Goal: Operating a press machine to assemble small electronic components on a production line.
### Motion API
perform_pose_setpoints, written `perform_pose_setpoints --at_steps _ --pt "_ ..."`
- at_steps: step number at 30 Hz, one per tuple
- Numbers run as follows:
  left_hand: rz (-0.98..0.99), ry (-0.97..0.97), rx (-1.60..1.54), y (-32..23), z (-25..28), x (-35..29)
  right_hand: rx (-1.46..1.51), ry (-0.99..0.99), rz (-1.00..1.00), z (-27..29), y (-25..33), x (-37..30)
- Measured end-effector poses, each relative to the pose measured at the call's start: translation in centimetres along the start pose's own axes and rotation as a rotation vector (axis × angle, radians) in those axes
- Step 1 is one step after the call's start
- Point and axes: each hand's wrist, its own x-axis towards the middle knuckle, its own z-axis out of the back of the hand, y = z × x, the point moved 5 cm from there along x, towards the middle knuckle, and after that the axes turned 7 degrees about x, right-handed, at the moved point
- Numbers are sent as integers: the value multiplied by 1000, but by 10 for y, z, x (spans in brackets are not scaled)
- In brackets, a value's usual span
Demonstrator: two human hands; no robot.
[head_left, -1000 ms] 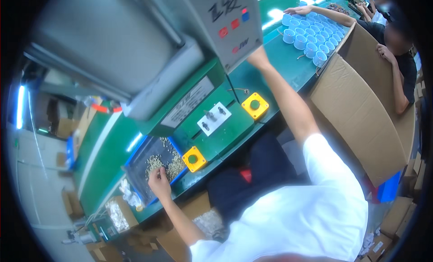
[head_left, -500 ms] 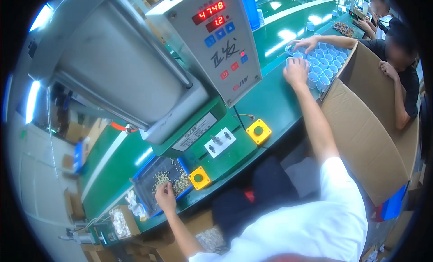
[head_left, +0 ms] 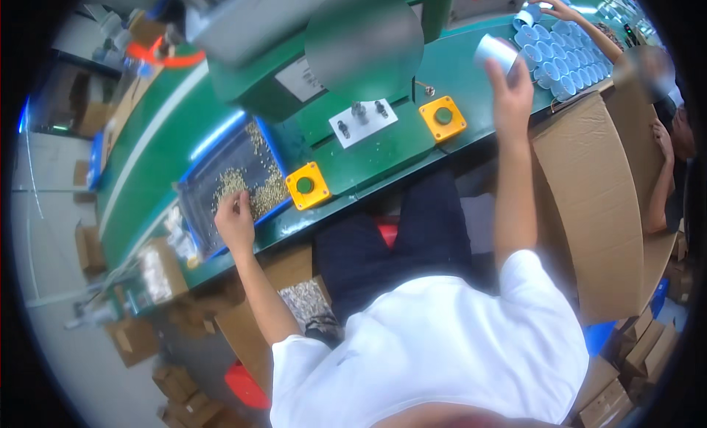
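Observation:
My right hand (head_left: 510,97) is raised over the green bench and grips a pale blue-white cup (head_left: 496,54), tilted. My left hand (head_left: 235,220) is at the near side of a blue-rimmed tray (head_left: 276,150) that holds small brass-coloured metal parts (head_left: 266,196). Its thumb and fingers are pinched together over the parts; whatever lies between them is too small to make out. Between my hands stands a green press with a light metal fixture plate (head_left: 363,124) carrying small pins. Rows of similar cups (head_left: 563,60) stand at the right.
Two yellow button boxes, a left one (head_left: 307,186) and a right one (head_left: 442,119), flank the press's front. A large open cardboard carton (head_left: 589,200) stands at the right. Beyond it, a co-worker's hand (head_left: 557,6) reaches over the cups. Cardboard boxes (head_left: 132,336) sit lower left.
My right hand has lifted a cup from the rows and brought it back toward the press. My left hand stays over the tray, pinched. The view has tilted down.

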Motion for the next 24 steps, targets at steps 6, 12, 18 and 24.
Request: perform_pose_setpoints --at_steps 6,12,18,24 --pt "2 11 -87 -3 -2 -3 42 323 88 -119 53 -88" --pt "-20 -25 -59 -5 2 -5 -187 307 405 -146 61 -87" --pt "-36 -54 -68 -6 3 -4 -281 295 536 -153 69 -81" --pt "-65 -64 -68 -10 5 -5 -286 252 526 -147 62 -82"
